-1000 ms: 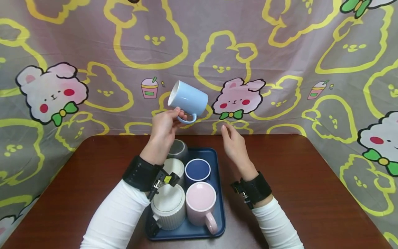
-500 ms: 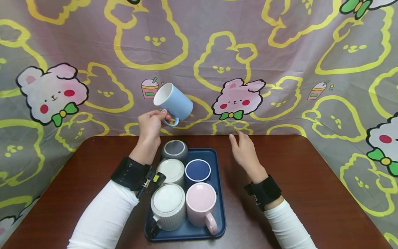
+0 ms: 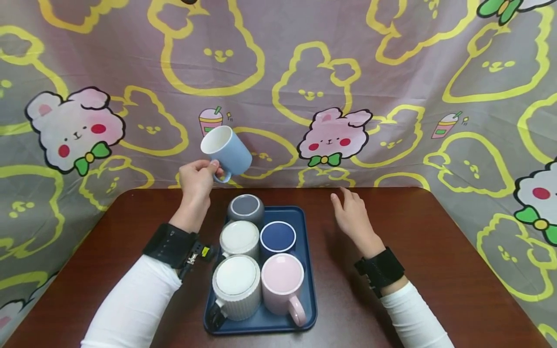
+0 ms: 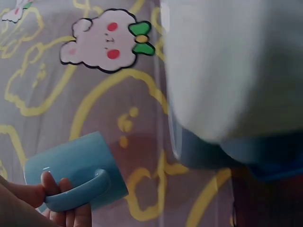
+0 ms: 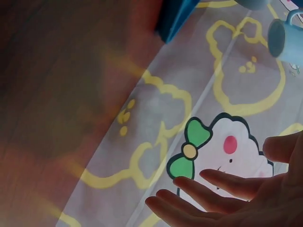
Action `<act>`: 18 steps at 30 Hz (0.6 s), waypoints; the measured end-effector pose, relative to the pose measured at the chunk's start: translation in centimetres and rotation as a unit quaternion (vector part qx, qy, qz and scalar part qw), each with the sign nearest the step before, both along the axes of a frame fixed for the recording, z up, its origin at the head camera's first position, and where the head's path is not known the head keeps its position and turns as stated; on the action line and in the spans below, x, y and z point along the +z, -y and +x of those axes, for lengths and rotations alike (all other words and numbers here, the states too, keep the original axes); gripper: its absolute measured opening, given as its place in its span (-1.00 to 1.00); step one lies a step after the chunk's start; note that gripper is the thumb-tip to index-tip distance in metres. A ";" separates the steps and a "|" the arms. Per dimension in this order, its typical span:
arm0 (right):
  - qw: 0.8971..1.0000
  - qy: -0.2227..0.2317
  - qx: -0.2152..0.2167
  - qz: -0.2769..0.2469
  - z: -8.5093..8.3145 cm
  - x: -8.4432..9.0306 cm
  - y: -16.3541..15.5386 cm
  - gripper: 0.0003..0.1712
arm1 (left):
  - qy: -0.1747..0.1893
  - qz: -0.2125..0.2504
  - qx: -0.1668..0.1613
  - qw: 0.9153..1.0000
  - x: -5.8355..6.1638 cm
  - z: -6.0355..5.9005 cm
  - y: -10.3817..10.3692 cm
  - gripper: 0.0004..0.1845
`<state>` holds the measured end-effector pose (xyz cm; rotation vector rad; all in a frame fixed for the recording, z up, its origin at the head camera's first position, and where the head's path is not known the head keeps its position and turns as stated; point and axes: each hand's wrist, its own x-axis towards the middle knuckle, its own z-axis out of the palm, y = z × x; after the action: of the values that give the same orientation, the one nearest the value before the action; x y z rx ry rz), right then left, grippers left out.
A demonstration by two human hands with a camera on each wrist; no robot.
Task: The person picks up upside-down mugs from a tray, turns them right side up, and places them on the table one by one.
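My left hand grips the handle of a light blue mug, held tilted in the air above the table's back edge, its white inside facing up and left. In the left wrist view, fingers curl round the handle of that blue mug. Apart from everything, my right hand hovers over the table right of the tray, fingers loosely extended, as the right wrist view also shows of the hand. Below, the dark blue tray bears a grey mug, two whitish mugs, a navy mug and a pink mug.
The tray stands on a brown wooden table. Its mugs appear to stand bottom up, close together. At the tray's back right, bare tray surface shows behind the navy mug. A patterned curtain hangs behind the table.
My left hand has carried the blue mug left and a little downward, turning its mouth more upward. My right hand has moved right and slightly down, away from the mug.
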<state>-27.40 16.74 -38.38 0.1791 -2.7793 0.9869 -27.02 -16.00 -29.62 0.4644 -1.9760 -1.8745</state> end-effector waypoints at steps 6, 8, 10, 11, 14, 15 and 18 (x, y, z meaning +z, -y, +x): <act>1.000 0.003 -0.003 0.021 0.1 -0.7 -0.8 -0.31 | 0.012 -0.025 0.020 0.999 -1.6 -0.5 1.0 -0.74; 1.000 0.005 -0.004 0.027 0.1 -0.8 -1.0 -0.31 | 0.012 -0.032 0.025 0.999 -2.1 -0.7 1.3 -0.74; 0.999 0.007 -0.005 0.033 0.1 -1.0 -1.2 -0.30 | 0.013 -0.039 0.030 0.999 -2.7 -0.9 1.5 -0.74; 0.999 0.008 -0.006 0.035 0.1 -1.0 -1.3 -0.30 | 0.013 -0.042 0.033 0.998 -3.0 -1.0 1.6 -0.74; 0.999 0.009 -0.009 0.044 0.1 -1.2 -1.7 -0.30 | 0.020 -0.057 0.043 0.997 -3.8 -1.3 1.9 -0.76; 0.999 0.008 -0.010 0.046 0.1 -1.3 -1.8 -0.31 | 0.024 -0.065 0.046 0.997 -4.1 -1.4 2.0 -0.76; 0.999 0.007 -0.013 0.051 0.1 -1.4 -2.1 -0.31 | 0.035 -0.083 0.057 0.994 -4.9 -1.6 2.3 -0.76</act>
<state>-27.30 18.86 -39.80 0.1505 -2.8386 0.8439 -28.64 -18.31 -34.54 0.5872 -2.0830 -1.6318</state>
